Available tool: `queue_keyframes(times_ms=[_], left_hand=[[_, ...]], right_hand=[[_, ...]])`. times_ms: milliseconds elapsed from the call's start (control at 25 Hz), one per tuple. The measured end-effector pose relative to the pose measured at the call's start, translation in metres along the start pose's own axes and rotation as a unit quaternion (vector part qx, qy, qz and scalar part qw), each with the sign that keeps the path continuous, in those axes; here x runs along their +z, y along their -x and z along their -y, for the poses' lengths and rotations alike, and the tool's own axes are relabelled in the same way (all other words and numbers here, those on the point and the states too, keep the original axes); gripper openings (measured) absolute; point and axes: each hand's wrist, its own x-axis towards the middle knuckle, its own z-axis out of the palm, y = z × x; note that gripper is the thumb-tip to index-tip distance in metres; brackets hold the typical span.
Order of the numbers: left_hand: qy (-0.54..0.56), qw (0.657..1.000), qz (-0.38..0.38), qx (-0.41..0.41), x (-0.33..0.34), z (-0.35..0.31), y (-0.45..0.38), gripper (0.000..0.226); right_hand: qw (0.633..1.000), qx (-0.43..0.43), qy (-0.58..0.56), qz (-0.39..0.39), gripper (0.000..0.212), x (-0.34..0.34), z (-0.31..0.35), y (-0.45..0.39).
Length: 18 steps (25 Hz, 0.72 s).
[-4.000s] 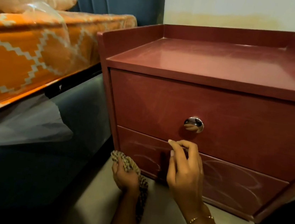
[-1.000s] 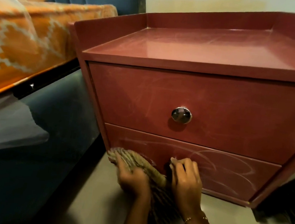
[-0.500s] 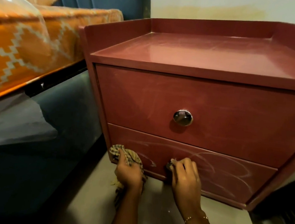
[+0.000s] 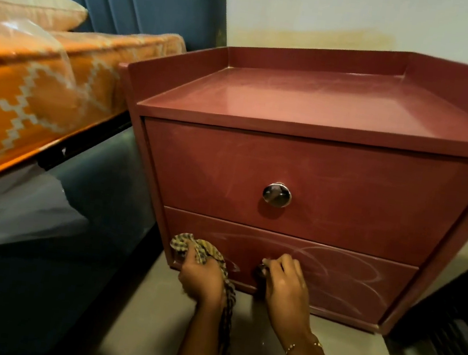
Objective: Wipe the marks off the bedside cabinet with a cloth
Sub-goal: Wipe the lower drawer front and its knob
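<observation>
A dark red bedside cabinet (image 4: 316,169) with two drawers stands on the floor. White curved marks (image 4: 342,267) cover the lower drawer front. My left hand (image 4: 202,279) grips a bunched checked cloth (image 4: 200,248) against the lower drawer's left end; the cloth's tail hangs beside my wrist. My right hand (image 4: 286,290) curls its fingers round the lower drawer's knob (image 4: 260,270), which is mostly hidden. The upper drawer has a round metal knob (image 4: 277,194).
A bed with an orange patterned mattress (image 4: 30,99) and a pillow (image 4: 27,4) is close on the left, its dark frame (image 4: 79,176) beside the cabinet. Pale floor (image 4: 143,328) lies in front. A dark object (image 4: 457,337) stands at the right.
My left hand has carried the cloth from near the lower knob back to the drawer's left end. My right hand stays at the lower knob. The camera has shifted a little.
</observation>
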Motion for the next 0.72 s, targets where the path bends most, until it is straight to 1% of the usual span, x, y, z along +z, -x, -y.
queue_keyframes(times_ms=[40, 80, 160, 240, 280, 360, 440, 480, 520, 560, 640, 720], left_hand=[[0.015, 1.0, -0.004, 0.026, 0.0, -0.009, 0.005, 0.055], [0.028, 0.996, -0.014, 0.083, 0.001, -0.016, 0.011, 0.055], [0.038, 0.975, -0.022, 0.217, 0.005, -0.021, 0.016, 0.055], [-0.026, 0.96, 0.004, 0.278, 0.015, -0.006, 0.019, 0.055], [-0.059, 0.961, 0.022, 0.271, 0.018, 0.009, 0.018, 0.056], [-0.082, 0.97, 0.053, 0.222, 0.013, 0.037, 0.019, 0.061], [-0.101, 0.983, 0.078, 0.135, 0.007, 0.043, 0.02, 0.059], [-0.109, 0.986, 0.061, 0.113, 0.008, 0.039, 0.02, 0.057], [-0.091, 0.988, 0.032, 0.121, 0.009, 0.028, 0.022, 0.054], [-0.052, 0.986, 0.002, 0.159, 0.009, 0.015, 0.024, 0.055], [0.024, 0.966, -0.028, 0.257, 0.011, -0.008, 0.03, 0.059], [0.014, 0.943, -0.042, 0.331, 0.017, -0.015, 0.029, 0.06]], right_hand=[[1.0, 0.002, 0.006, 0.008, 0.009, -0.002, 0.001, -0.001], [1.0, 0.0, 0.004, 0.012, 0.011, -0.003, 0.0, -0.002], [1.0, -0.002, -0.011, 0.017, 0.01, -0.004, -0.001, -0.005], [1.0, 0.006, -0.02, 0.022, 0.015, -0.003, 0.001, -0.004], [0.999, 0.015, -0.024, 0.029, 0.015, -0.004, 0.001, -0.004], [0.998, 0.029, -0.032, 0.036, 0.015, -0.006, 0.004, -0.005], [0.998, 0.029, -0.036, 0.042, 0.015, -0.007, 0.005, -0.006], [0.998, 0.024, -0.038, 0.047, 0.015, -0.008, 0.004, -0.006], [0.998, 0.019, -0.04, 0.05, 0.015, -0.009, 0.003, -0.007], [0.998, 0.015, -0.04, 0.05, 0.015, -0.01, 0.002, -0.008], [0.997, 0.025, -0.038, 0.061, 0.018, -0.011, 0.002, -0.009], [0.998, 0.031, -0.032, 0.055, 0.017, -0.009, 0.002, -0.008]])
